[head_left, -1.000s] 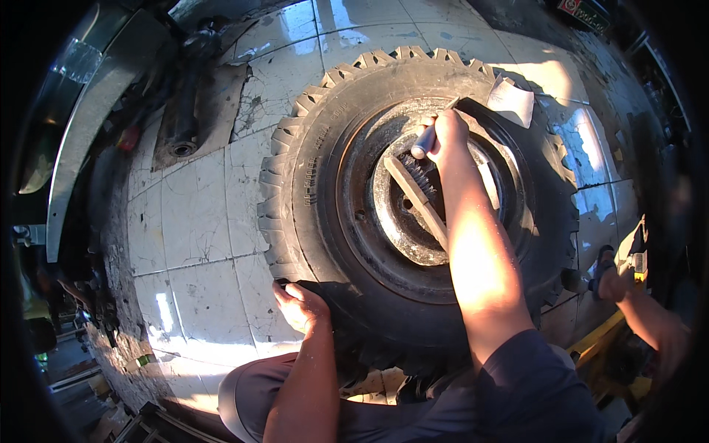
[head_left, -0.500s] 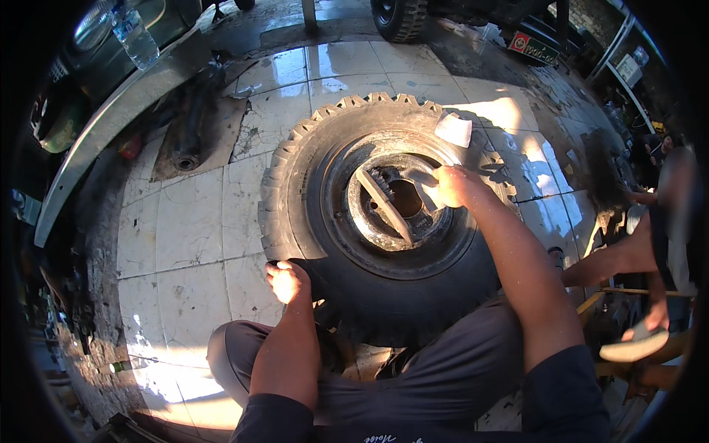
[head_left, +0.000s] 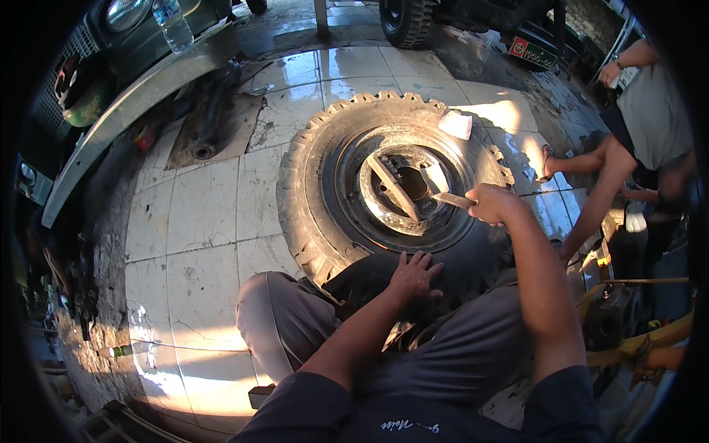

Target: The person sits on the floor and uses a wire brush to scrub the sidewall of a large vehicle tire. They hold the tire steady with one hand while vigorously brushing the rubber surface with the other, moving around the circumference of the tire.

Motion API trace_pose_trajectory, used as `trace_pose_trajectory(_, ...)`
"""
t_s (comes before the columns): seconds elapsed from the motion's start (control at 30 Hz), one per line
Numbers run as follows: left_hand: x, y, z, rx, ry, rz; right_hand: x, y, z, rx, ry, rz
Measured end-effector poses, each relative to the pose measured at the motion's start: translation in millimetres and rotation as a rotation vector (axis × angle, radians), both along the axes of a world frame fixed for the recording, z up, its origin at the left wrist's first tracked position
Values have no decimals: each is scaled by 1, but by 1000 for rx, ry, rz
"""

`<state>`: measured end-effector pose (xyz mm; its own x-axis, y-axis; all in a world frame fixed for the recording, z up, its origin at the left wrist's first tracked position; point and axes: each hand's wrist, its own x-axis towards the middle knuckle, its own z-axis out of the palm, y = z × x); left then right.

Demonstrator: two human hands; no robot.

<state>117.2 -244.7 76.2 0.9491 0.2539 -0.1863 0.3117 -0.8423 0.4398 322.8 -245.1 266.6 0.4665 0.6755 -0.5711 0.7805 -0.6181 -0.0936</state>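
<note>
A large knobbly tyre (head_left: 325, 177) on a steel wheel rim (head_left: 369, 235) lies flat on the floor in front of my legs. My left hand (head_left: 416, 279) rests on the near sidewall, fingers spread, holding nothing. My right hand (head_left: 493, 204) is closed around a flat scraper (head_left: 454, 199), which points left over the rim beside the centre hole. A wire brush (head_left: 394, 188) with a long wooden handle lies slantwise across the rim's hub, left of the hole. On the far right sidewall sits a small whitish folded piece (head_left: 456, 125), its material unclear.
At the left, a vehicle's metal bumper (head_left: 111, 133) carries a clear water bottle (head_left: 173, 28). A dark cylindrical part (head_left: 207, 140) lies on cardboard. Another person (head_left: 602, 159) sits at the right, near a yellow metal frame (head_left: 628, 347). White tiles (head_left: 199, 214) cover the floor.
My left hand has moved from the tyre's left edge rightward onto its near sidewall. My right hand has drawn back from the hub toward the rim's right edge, still gripping the scraper.
</note>
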Motion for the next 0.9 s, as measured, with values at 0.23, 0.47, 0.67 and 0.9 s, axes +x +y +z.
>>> trace_pose_trajectory(0.23, -7, -21, 14, 144, 87, -228, 26, -30, 15, 75, 170, -140)
trace_pose_trajectory(0.47, -7, -38, -19, 180, 41, -312, 41, -25, 15, 128, 202, -119)
trace_pose_trajectory(0.67, -5, -23, -23, 178, -84, -357, 60, -17, -3, 97, 230, -152)
trace_pose_trajectory(0.9, -7, -14, -33, 112, -145, -333, 75, -1, -41, -1, 268, -224)
